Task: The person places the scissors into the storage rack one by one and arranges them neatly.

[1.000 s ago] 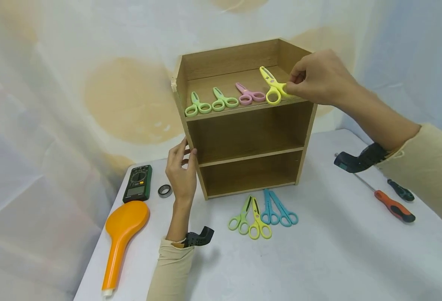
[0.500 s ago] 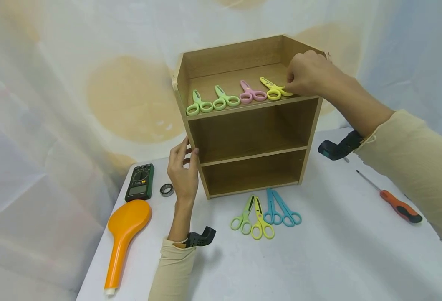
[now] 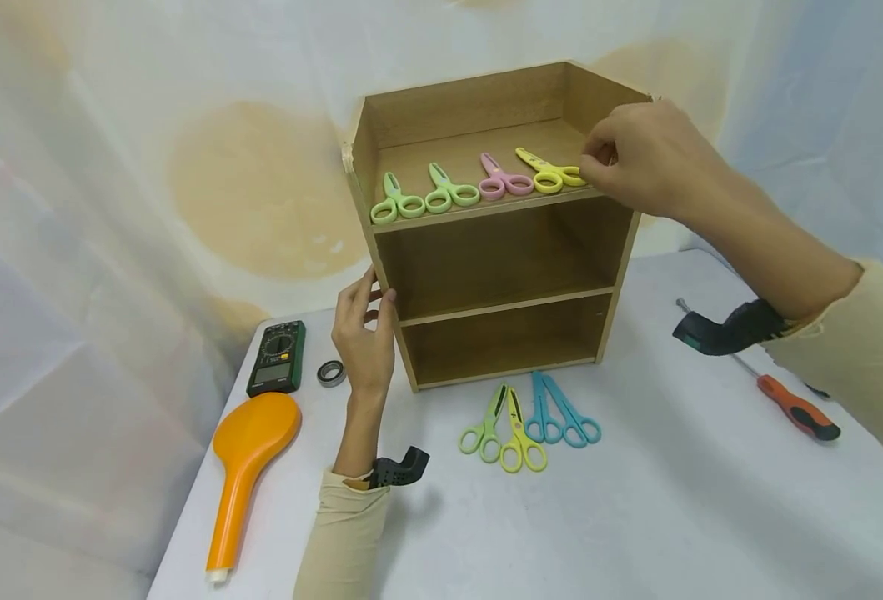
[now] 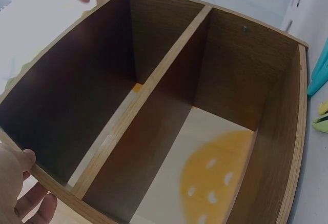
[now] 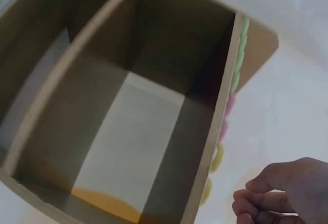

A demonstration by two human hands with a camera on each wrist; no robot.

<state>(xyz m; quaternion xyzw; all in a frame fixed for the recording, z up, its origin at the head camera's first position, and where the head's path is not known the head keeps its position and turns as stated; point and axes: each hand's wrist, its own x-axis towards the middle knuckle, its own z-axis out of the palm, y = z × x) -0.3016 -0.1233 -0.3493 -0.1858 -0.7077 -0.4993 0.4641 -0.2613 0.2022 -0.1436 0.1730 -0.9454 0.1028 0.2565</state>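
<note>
A wooden shelf unit [image 3: 504, 304] stands on the table, leaning slightly in the head view. My left hand [image 3: 366, 337] rests against its left side, thumb tip at the front edge and fingers along the outer face. On the top shelf lie a row of small scissors: two green pairs, one pink pair [image 3: 504, 185] and the yellow scissors [image 3: 554, 185] at the right end. My right hand [image 3: 654, 158] is beside the yellow scissors' right loop, fingers loosely bent. The right wrist view shows a gap between that hand [image 5: 279, 193] and the scissors.
Before the unit lie green scissors [image 3: 489, 425], yellow scissors [image 3: 518, 433] and blue scissors [image 3: 572, 417]. On the left are a multimeter [image 3: 277, 358], a ring-shaped bearing [image 3: 331, 373] and an orange paddle-shaped object [image 3: 253, 467]. An orange-handled screwdriver [image 3: 797, 408] lies on the right.
My right hand has lowered the tilted yellow scissors flat onto the top shelf, let go of them and drawn back a little to the right. My left hand has stayed on the unit's side.
</note>
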